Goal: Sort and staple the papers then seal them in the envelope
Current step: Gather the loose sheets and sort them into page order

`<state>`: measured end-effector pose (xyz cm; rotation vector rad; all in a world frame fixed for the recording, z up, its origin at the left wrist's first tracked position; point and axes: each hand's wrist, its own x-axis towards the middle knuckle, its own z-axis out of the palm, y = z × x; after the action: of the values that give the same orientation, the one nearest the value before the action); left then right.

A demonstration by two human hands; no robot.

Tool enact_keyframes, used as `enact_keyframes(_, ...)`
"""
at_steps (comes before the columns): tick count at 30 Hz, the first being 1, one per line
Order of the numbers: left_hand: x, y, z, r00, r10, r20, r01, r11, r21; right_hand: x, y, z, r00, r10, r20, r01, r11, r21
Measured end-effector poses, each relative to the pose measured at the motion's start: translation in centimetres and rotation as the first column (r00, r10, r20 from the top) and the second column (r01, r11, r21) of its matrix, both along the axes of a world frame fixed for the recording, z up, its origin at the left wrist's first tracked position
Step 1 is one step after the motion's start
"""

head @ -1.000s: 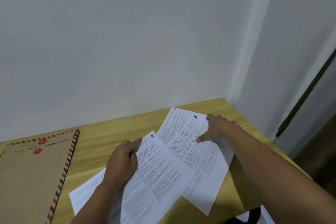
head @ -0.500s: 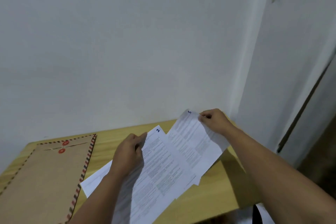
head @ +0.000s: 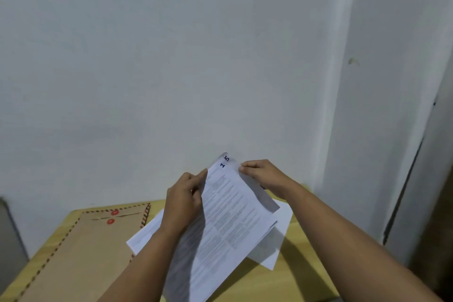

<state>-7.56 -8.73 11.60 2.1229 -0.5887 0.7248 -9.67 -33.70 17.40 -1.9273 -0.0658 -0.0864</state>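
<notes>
The printed text on the front sheet (head: pixel 230 216) is too small and blurred to read; only the handwritten numeral at its top corner is legible. The rear sheet (head: pixel 263 197) is almost wholly covered by the front one, showing a numeral and a shaded strip. The left hand (head: pixel 182 206) hides the front sheet's left edge. Papers on the table (head: pixel 144 235) are partly covered by the forearm. The envelope (head: pixel 81 252) is cut off at the bottom edge.
</notes>
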Motion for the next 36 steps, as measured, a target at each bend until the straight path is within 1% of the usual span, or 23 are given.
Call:
enact_keyframes(4,-0.6,0.6,1.1,1.000,0.014,-0.024,-0.015,0.998,-0.056,-0.5,1.5,0.8,0.998,0.064,-0.016,-0.063,0.997,0.044)
enact_keyframes(9,-0.8,1.6,1.5,0.999,0.012,-0.048,-0.016,0.996,-0.093,-0.7,2.8,1.2,0.990,0.136,-0.033,-0.131,0.981,0.141)
enact_keyframes(14,-0.5,2.3,1.5,0.996,0.061,-0.064,-0.067,0.994,-0.091,-0.5,3.6,0.8,0.989,0.145,-0.001,-0.144,0.988,0.058)
enact_keyframes(17,-0.6,2.2,1.7,0.995,0.077,-0.059,-0.081,0.994,-0.067,-0.7,3.9,0.6,0.987,0.159,0.035,-0.160,0.986,0.050)
enact_keyframes(25,-0.8,1.9,1.6,0.998,0.035,-0.046,-0.039,0.996,-0.076,-1.1,3.8,-0.1,0.986,0.154,0.067,-0.155,0.988,0.002)
enact_keyframes(27,-0.6,1.8,1.2,0.998,0.045,-0.055,-0.049,0.995,-0.086,-1.4,3.5,-0.2,0.987,0.151,0.057,-0.154,0.987,0.044)
enact_keyframes(30,0.0,1.8,0.5,0.992,0.102,-0.075,-0.102,0.995,0.003,-1.8,3.2,-0.9,0.988,0.154,0.021,-0.155,0.968,0.195)
enact_keyframes(32,0.2,1.7,-0.2,0.989,0.049,-0.142,-0.046,0.999,0.024,-1.6,2.8,-1.9,0.990,0.142,-0.018,-0.132,0.955,0.264)
enact_keyframes(34,0.4,1.3,-0.8,0.977,-0.020,-0.211,0.026,0.999,0.026,-0.8,2.2,-3.6,0.994,0.106,-0.028,-0.094,0.958,0.269)
enact_keyframes(36,1.0,0.6,-2.0,0.972,-0.053,-0.229,0.075,0.994,0.085,0.3,1.6,-5.8,0.997,0.053,-0.057,-0.035,0.960,0.279)
